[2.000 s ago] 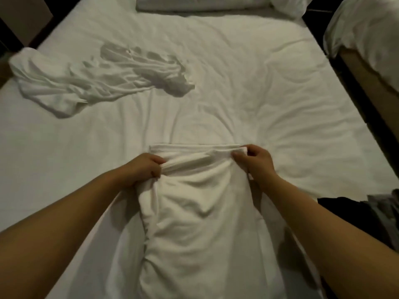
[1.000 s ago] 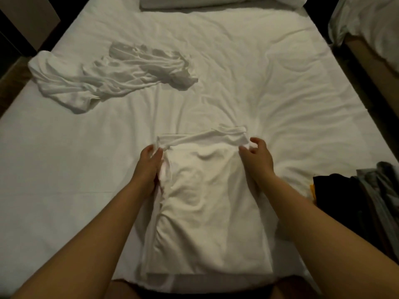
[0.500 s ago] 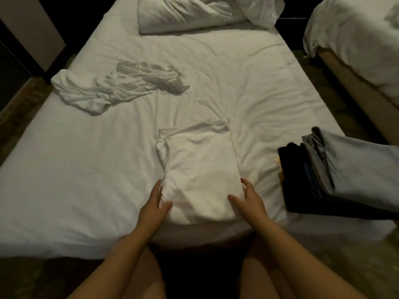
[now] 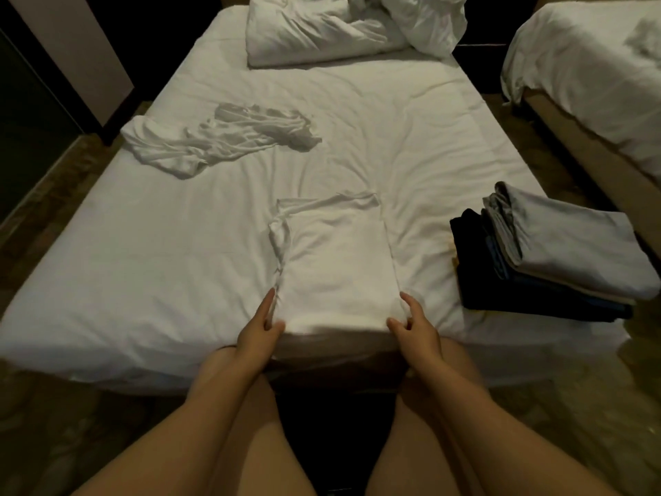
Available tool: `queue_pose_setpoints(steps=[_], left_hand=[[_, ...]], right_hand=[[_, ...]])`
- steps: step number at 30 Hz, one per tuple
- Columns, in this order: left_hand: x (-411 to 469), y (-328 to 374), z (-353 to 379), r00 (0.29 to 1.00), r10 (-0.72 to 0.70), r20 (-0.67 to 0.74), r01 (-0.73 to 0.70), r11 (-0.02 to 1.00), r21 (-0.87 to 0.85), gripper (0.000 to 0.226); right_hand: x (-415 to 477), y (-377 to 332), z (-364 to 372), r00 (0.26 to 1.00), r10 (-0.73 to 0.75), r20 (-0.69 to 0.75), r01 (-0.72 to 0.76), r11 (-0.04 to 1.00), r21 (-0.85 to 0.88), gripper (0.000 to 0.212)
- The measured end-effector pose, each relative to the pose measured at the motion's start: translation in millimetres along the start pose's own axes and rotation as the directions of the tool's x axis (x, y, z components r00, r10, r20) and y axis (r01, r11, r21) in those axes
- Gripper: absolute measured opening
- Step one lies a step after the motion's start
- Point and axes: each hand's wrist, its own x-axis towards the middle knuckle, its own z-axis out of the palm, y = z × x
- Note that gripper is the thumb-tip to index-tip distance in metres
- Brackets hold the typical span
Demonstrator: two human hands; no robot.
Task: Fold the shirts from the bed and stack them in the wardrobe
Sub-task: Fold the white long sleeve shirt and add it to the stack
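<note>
— Both hands are sitting nearer the person than a moment ago; they were working at the far edge of the folded shirt [image 4: 336,259], and now they are gripping its near corners; the shirt is lying shorter and squarer than before.

— How are they holding it?

— The left hand [image 4: 263,325] is pinching the near left corner, thumb over the top and fingers running along the side; the right hand [image 4: 415,325] is pinching the near right corner the same way; the shirt is resting flat at the foot edge of the bed [image 4: 143,273], right in front of the person.

— So how far along is it getting?

— Partway, I'm judging; this shirt is looking folded and is waiting for a last fold or a lift; a crumpled shirt [image 4: 221,141] is still lying unfolded, well apart toward the far left of the mattress; a stack of folded clothes [image 4: 558,259], grey over dark pieces, is sitting at the right corner, near the folded shirt but not touching it; nothing is showing as put away, and I'm not seeing a wardrobe for certain.

— And the room?

— White sheet is wrinkling all over; bundled bedding [image 4: 339,30] is piling at the head; a second bed [image 4: 590,73] is standing off to the right across a gap; brownish floor [image 4: 590,424] is showing around the foot; a pale panel [image 4: 71,48] is standing at the far left, and I cannot tell whether it is a door or a cupboard.
</note>
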Motion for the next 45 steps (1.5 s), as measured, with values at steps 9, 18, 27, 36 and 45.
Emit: queue_pose_setpoints(steps=[9, 18, 27, 36, 45], left_hand=[[2, -3, -3, 0.983, 0.039, 0.18, -0.149, 0.74, 0.655, 0.074], [-11, -3, -13, 0.964, 0.267, -0.005, -0.234, 0.854, 0.464, 0.039], [-58, -4, -33, 0.925, 0.352, -0.143, -0.299, 0.907, 0.297, 0.006], [-95, -9, -37, 0.912, 0.405, -0.066, -0.392, 0.907, 0.154, 0.018], [-95, -4, -39, 0.923, 0.368, -0.113, -0.343, 0.919, 0.193, 0.015]], right_hand=[[3, 6, 1, 0.978, -0.191, 0.078, 0.207, 0.902, -0.379, 0.055], [-6, 7, -11, 0.941, -0.336, 0.032, 0.317, 0.847, -0.426, 0.024], [-42, 6, -36, 0.887, -0.461, 0.007, 0.433, 0.828, -0.356, 0.036], [-77, 19, -44, 0.903, -0.423, 0.072, 0.425, 0.905, -0.027, 0.03], [-81, 10, -49, 0.921, -0.388, 0.023, 0.382, 0.914, 0.14, 0.026]])
